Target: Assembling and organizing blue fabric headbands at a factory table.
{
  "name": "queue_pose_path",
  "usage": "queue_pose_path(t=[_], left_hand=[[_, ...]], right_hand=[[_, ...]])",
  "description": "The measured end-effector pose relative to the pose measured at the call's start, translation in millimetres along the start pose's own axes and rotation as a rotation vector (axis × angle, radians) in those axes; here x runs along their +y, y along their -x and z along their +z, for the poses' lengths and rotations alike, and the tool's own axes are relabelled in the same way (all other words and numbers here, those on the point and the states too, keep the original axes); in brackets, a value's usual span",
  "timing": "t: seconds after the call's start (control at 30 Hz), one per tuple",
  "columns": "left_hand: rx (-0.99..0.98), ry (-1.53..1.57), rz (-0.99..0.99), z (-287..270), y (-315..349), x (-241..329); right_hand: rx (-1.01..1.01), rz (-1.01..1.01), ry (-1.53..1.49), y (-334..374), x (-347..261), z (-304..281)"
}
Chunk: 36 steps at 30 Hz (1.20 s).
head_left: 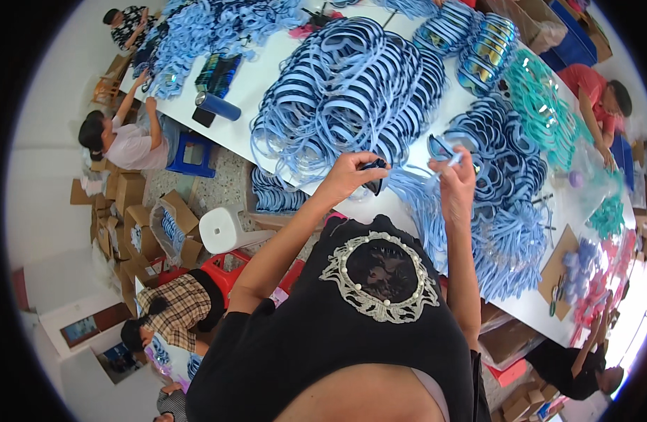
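Observation:
Both my hands are raised over the near edge of the white table [365, 208]. My left hand [355, 174] has its fingers closed round a small dark piece [374, 166], which looks like part of a pair of swim goggles. Opposite it, my right hand [455, 181] pinches a light blue goggle piece [439, 147] with a shiny lens-like face. A gap separates the two hands. Just beyond them rises a big pile of blue swim goggles [351, 91] with dark and light blue straps. Loose light blue straps [425, 204] hang between my hands.
More blue goggles [506, 162] and teal goggles [545, 112] lie to the right. A blue bottle [218, 106] stands at the table's left. A white stool [225, 228] and cardboard boxes [172, 225] sit on the floor at left. Several people work around the table.

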<state>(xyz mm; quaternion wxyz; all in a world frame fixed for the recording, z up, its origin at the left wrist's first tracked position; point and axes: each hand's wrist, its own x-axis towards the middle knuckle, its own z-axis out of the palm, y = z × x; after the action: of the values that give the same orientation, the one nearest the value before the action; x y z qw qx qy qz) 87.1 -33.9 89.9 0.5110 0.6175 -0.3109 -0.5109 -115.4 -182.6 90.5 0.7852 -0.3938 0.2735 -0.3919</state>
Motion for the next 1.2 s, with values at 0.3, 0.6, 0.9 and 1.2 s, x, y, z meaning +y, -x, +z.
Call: queue_pose_path(t=[0.3, 0.6, 0.9, 1.2], left_hand=[[-0.09, -0.293, 0.138, 14, -15, 1], [-0.254, -0.284, 0.022, 11, -11, -8], [-0.283, -0.432, 0.118, 15, 2, -48], [-0.17, -0.244, 0.063, 41, 9, -66]], right_hand=[[-0.335, -0.059, 0.795, 8, 9, 8], [-0.311, -0.165, 1.098, 15, 9, 11], [-0.447, -0.14, 1.15, 24, 30, -9], [-0.074, -0.28, 1.218, 25, 104, -29]])
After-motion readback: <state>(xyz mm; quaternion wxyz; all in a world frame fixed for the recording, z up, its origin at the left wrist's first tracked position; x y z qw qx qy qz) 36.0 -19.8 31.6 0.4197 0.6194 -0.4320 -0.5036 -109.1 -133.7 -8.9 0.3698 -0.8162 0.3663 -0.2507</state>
